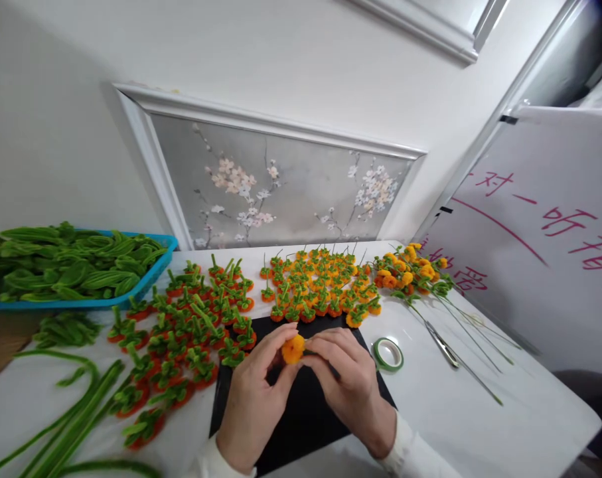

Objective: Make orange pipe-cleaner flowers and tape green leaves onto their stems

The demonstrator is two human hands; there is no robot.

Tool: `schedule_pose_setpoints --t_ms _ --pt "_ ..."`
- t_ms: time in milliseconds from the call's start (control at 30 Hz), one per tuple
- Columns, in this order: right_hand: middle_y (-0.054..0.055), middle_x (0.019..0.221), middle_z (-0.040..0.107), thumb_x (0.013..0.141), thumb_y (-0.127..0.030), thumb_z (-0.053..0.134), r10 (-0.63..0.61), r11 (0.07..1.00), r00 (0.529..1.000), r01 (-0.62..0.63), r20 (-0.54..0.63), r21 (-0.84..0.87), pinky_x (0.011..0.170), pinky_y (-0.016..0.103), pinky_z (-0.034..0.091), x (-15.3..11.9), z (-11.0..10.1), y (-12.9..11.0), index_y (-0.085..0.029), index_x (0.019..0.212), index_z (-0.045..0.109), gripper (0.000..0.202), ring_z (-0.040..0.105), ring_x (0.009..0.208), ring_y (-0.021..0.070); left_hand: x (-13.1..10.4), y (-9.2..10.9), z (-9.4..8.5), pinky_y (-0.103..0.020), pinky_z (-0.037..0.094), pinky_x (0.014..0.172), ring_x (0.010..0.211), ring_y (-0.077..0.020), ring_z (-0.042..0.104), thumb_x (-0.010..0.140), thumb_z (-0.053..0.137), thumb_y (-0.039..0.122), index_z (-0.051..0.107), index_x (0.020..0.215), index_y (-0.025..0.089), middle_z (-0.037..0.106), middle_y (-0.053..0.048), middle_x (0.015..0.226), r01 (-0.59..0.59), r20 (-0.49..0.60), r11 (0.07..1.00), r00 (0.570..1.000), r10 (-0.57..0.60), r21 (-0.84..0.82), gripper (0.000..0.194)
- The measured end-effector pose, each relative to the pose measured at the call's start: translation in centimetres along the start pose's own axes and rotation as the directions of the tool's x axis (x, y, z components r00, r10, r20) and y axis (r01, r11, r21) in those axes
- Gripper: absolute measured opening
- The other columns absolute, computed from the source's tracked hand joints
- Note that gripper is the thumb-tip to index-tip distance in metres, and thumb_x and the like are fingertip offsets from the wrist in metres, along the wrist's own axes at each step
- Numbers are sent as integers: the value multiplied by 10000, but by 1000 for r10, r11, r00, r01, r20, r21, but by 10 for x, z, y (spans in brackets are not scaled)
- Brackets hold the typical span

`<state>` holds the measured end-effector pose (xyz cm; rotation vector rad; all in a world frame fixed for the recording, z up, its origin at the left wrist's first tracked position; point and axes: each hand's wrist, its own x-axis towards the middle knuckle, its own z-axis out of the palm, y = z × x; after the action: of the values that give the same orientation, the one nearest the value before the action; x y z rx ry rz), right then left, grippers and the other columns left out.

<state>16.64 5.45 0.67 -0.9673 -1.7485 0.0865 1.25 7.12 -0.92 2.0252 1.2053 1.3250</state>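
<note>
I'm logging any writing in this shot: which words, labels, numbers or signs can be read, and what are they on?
"对一听": red handwriting on the white board, upper line; what follows is unclear.
"爱": same board, lower line; the writing before it is partly behind orange flowers.
Strokes at the picture's right edge: cut off, unreadable.
No other readable text.

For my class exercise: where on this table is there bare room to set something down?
Widest: white table between the right sleeve, tape roll, silver tool and long stem. A smaller patch of black mat shows between the left hand and right hand. Crowded: the left, with green-topped orange pieces, and the back, with orange flowers.
</note>
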Motion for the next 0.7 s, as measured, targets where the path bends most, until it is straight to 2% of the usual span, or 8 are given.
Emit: schedule_pose_setpoints --t_ms 67,167,233,333,567,700 --pt "38 833 674 853 -127 552 100 991 994 -102 33 87 695 274 498 2 -1 0 -190 892 644 118 614 744 146 3 2 -2 -280 525 899 1015 -181 647 805 582 143 574 1152 252 669 -37 1153 -56 3 996 998 56 67 363" --pt "9 763 677 831 -156 589 289 933 950 -307 120 186 618 211 492 7 -5 1 -183 855 651 72 617 671 121 9 6 -5 -268 516 913 1004 -170 656 816 561 114 588 1152 241 683 -41 1136 -153 17 980 988 153 124 360" --pt "-3 741 679 819 -170 607 349 906 926 -373 146 199 595 193 482 9 -6 3 -183 826 658 53 614 648 113 12 7 -5 -266 512 921 1013 -167 653 822 552 103 597 1153 237 684 -44 1139 -192 39 973 981 188 128 360" --pt "-3 746 680 808 -167 617 346 913 929 -365 129 181 620 193 479 9 -7 6 -179 797 658 45 615 664 114 14 6 -4 -269 526 905 983 -173 669 811 581 118 618 1143 230 701 -44 1111 -188 65 975 981 182 115 353" --pt "12 756 648 817 -116 576 252 953 963 -264 96 148 654 207 474 9 -6 5 -168 785 622 77 604 697 117 14 3 -1 -273 571 835 890 -187 705 770 650 183 672 1078 234 734 -29 1044 -41 80 999 996 41 -2 314" --pt "9 764 635 809 -101 582 236 952 967 -250 101 175 672 208 477 9 -7 6 -170 782 610 79 598 712 114 13 3 1 -298 569 849 910 -199 699 753 660 183 673 1083 245 725 -31 1070 -11 84 999 996 15 -51 336"
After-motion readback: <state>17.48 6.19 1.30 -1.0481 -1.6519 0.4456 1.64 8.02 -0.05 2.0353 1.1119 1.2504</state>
